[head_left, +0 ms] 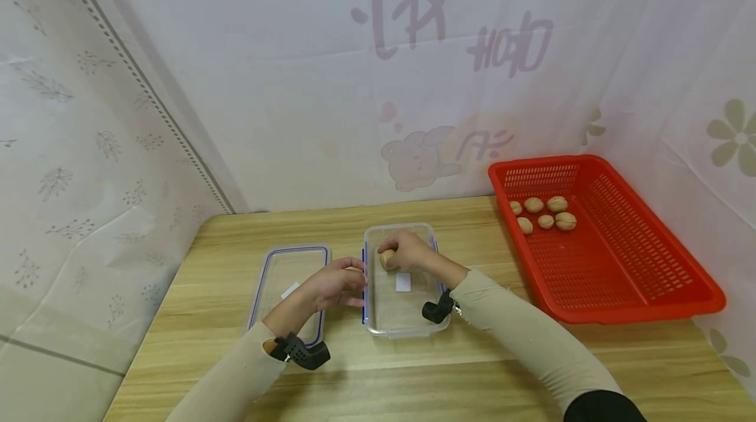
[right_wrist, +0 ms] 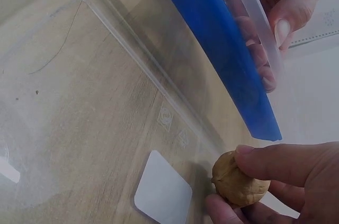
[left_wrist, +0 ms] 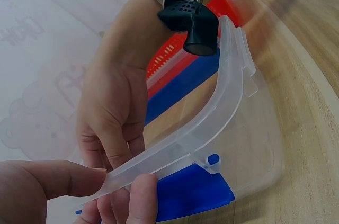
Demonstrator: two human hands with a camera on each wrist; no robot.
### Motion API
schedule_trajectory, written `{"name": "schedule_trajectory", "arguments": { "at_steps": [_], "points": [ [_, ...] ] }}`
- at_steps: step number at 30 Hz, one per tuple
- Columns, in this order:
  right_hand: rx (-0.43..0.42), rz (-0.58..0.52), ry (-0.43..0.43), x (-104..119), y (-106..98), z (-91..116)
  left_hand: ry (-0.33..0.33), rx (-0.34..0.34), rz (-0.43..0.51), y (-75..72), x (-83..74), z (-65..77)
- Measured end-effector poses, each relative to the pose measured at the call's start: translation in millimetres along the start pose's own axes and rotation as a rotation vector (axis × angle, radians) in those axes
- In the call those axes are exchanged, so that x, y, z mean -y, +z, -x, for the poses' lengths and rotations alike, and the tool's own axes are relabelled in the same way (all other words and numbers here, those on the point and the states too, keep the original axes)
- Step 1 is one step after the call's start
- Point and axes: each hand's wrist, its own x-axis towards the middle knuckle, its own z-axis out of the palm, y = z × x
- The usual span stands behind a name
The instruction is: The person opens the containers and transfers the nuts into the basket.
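Note:
A walnut point(right_wrist: 238, 181) is pinched between the thumb and fingers of my right hand point(head_left: 409, 251), low inside a clear plastic box point(head_left: 386, 314). Whether the nut touches the bottom I cannot tell. My left hand point(head_left: 338, 283) holds the box's left side, thumb at the rim and fingers against the outer wall by a blue clip point(left_wrist: 193, 192). In the right wrist view a white label point(right_wrist: 163, 189) shows by the walnut; no other nut appears in the box.
Left of the box lies a clear lid point(head_left: 289, 261) with a blue seal, partly under my left forearm. A red plastic basket point(head_left: 626, 291) stands at the right with several walnuts point(head_left: 566, 221) at its far left. A patterned curtain point(head_left: 295, 113) hangs behind the wooden table point(head_left: 378, 376).

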Motion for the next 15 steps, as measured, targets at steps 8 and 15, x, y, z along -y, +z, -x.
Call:
{"name": "schedule_trajectory", "arguments": {
  "at_steps": [8,15],
  "points": [
    [-0.015,-0.029,0.011,-1.8,-0.9,1.3,0.003,0.002,-0.003,-0.4,1.2,-1.2],
    [-0.042,-0.074,-0.015,-3.0,-4.3,4.7,0.007,-0.003,-0.007,0.3,1.3,-0.9]
  ]
}}
